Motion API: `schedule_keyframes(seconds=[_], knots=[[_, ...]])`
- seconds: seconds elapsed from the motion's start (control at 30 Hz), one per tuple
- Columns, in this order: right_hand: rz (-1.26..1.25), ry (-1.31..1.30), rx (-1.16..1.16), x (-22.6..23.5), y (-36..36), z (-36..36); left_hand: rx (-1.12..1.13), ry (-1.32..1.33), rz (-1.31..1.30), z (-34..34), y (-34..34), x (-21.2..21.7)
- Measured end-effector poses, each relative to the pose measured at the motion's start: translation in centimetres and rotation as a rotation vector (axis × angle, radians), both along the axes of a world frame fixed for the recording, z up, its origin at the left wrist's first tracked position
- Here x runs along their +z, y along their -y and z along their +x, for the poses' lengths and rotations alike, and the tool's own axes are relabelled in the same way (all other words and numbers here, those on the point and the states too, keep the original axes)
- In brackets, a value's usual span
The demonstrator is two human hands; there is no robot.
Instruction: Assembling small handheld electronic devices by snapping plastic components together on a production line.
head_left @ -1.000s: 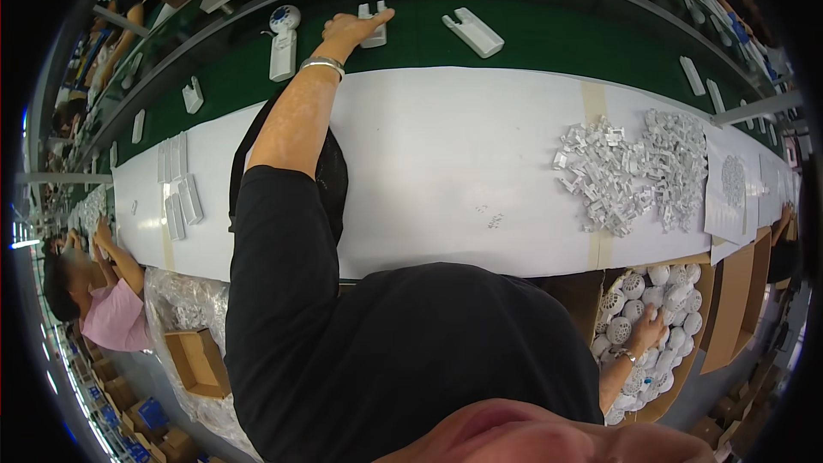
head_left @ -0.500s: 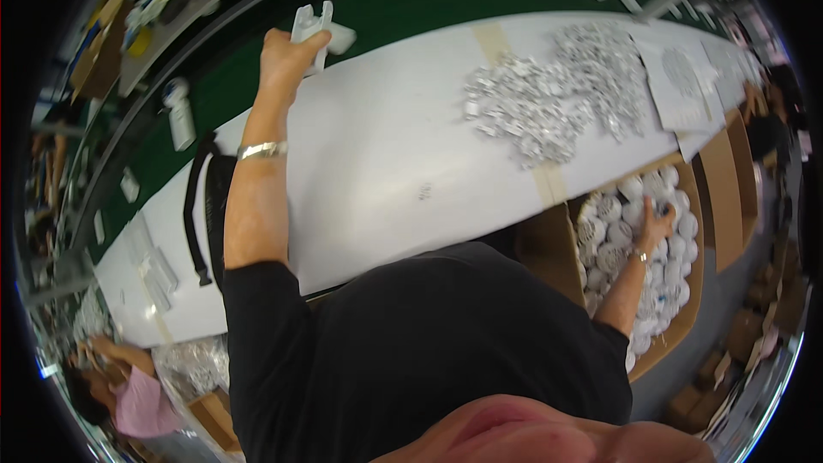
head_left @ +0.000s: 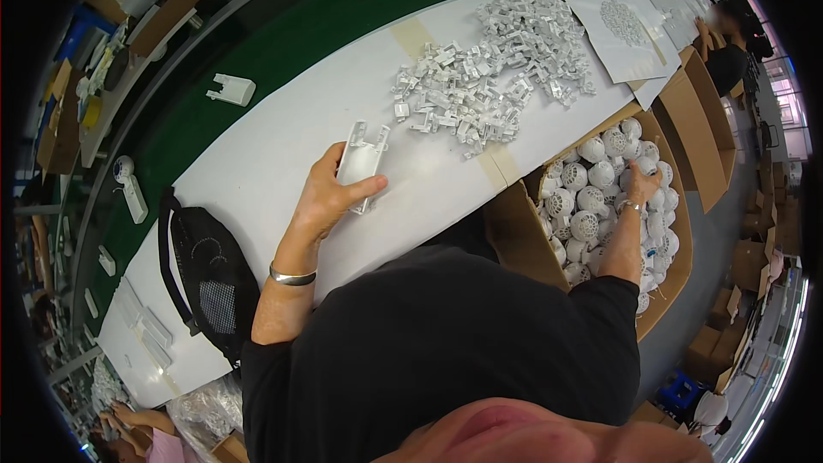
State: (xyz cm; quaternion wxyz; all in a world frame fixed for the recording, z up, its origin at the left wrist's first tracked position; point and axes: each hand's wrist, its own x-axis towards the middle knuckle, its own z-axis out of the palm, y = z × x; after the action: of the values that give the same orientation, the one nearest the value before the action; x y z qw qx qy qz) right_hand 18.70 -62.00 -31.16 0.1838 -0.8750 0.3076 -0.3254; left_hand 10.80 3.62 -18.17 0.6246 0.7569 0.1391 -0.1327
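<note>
My left hand (head_left: 330,193) is closed around a white plastic housing (head_left: 363,154), an open trough with prongs at its far end. It holds the housing tilted up over the white tabletop (head_left: 343,249), thumb on the right side. At the right, my right hand (head_left: 645,182) reaches into a cardboard box (head_left: 520,236) full of white round balls with slotted grilles (head_left: 585,225). Its fingers are down among the balls and partly hidden, so whether they grip one cannot be made out. A heap of small white and clear plastic parts (head_left: 480,86) lies on the table between the hands.
A green conveyor belt (head_left: 283,60) runs along the far side, bearing a white housing (head_left: 231,89) and a housing with a ball attached (head_left: 130,193). A black mesh bag (head_left: 210,279) lies at the left. Other people work at both ends of the table.
My left hand has come back from the belt's edge toward me, bringing the housing over the table. My right hand stays in the box, shifted slightly. The whole view has turned.
</note>
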Motion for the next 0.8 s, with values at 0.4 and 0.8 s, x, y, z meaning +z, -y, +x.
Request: schedule_keyframes(seconds=[0.4,0.8], knots=[[1.798,-0.114,1.381,15.8,-32.3,-1.3,-0.024,-0.131,-0.426,-1.0,0.2,0.7],[1.215,-0.489,1.738,16.5,-46.9,0.4,0.004,-0.077,-0.61,-5.1,-2.2,-0.5]])
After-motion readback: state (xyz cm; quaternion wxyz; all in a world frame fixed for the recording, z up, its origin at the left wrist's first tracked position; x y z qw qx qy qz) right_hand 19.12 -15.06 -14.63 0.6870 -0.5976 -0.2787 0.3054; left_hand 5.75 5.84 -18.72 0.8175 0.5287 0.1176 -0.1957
